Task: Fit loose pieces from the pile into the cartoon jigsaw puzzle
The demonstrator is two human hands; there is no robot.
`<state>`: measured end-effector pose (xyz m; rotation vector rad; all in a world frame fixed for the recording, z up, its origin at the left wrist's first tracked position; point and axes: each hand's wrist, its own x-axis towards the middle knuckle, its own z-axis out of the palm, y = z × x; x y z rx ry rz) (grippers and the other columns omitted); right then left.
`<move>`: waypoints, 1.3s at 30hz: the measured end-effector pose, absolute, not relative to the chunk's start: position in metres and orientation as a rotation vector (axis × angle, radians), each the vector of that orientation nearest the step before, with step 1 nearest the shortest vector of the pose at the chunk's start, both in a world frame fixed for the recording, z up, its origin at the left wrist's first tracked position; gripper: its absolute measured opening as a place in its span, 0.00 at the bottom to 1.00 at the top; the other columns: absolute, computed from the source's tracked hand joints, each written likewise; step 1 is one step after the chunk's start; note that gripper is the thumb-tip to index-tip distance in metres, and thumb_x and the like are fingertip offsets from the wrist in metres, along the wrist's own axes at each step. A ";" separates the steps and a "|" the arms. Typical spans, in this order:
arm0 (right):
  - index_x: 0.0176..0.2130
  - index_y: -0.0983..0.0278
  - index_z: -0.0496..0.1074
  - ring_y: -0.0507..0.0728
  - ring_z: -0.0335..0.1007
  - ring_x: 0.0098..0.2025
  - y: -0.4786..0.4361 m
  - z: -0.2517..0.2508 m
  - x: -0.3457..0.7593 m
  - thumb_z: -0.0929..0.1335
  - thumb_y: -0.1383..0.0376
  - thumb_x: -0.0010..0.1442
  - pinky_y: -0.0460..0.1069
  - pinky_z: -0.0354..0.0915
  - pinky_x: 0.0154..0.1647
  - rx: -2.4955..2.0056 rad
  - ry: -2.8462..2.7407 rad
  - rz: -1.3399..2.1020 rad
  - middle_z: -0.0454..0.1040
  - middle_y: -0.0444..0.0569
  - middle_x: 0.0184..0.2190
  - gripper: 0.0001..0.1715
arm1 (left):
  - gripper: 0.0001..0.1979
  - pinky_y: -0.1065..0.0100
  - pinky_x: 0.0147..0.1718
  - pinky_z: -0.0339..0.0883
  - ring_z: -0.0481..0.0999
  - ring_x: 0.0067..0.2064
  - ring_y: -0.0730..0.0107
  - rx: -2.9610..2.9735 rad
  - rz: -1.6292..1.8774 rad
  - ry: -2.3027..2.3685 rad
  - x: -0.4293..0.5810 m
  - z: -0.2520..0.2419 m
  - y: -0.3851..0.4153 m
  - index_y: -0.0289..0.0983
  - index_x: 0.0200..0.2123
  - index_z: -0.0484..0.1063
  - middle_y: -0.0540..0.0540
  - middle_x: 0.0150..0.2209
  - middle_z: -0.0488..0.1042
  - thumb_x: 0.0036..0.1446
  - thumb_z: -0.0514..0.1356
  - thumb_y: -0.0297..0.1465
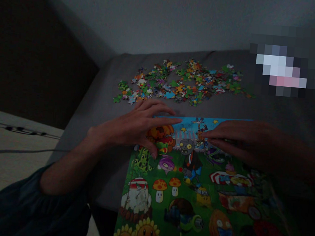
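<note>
A cartoon picture board [167, 199], with plants and zombies on green ground under a blue sky, lies in front of me. Faint jigsaw seams show near its top edge. My left hand [143, 126] rests over the board's upper left corner, fingers spread, the index finger stretched along the blue strip and the thumb lower down. My right hand [243, 142] comes in over the upper right part. Its fingers are pressed together, tips on the picture beside the grey zombie [187, 147]; whatever they pinch is hidden. Beyond the board lie many loose puzzle pieces [171, 84] in a spread heap.
The grey padded surface [92, 108] carries the pieces and the board. A pale wall [155, 18] rises behind it, and a dark panel [36, 56] stands at the left. Cables [19, 152] run across the light floor [11, 178]. A blurred patch covers the upper right.
</note>
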<state>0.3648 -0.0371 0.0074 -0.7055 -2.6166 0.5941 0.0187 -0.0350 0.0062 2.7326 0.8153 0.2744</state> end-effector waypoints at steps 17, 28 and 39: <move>0.52 0.57 0.83 0.58 0.84 0.40 -0.038 0.006 0.367 0.67 0.66 0.71 0.50 0.72 0.38 -0.718 -2.607 0.624 0.86 0.48 0.45 0.16 | 0.45 0.44 0.71 0.55 0.63 0.70 0.44 2.780 0.329 0.800 0.016 0.007 -0.033 0.51 0.72 0.64 0.40 0.67 0.70 0.56 0.70 0.57; 0.52 0.57 0.82 0.57 0.84 0.39 -0.037 0.005 0.366 0.67 0.66 0.71 0.50 0.72 0.37 -0.700 -2.617 0.595 0.86 0.48 0.44 0.16 | 0.38 0.46 0.70 0.54 0.64 0.70 0.46 2.806 0.286 0.849 0.018 0.004 -0.033 0.48 0.69 0.67 0.41 0.67 0.71 0.60 0.70 0.52; 0.52 0.57 0.82 0.57 0.84 0.40 -0.037 0.006 0.367 0.67 0.66 0.71 0.50 0.73 0.39 -0.693 -2.614 0.603 0.86 0.49 0.45 0.16 | 0.38 0.46 0.71 0.56 0.63 0.70 0.47 2.797 0.341 0.817 0.017 0.004 -0.031 0.50 0.69 0.67 0.41 0.67 0.71 0.60 0.71 0.51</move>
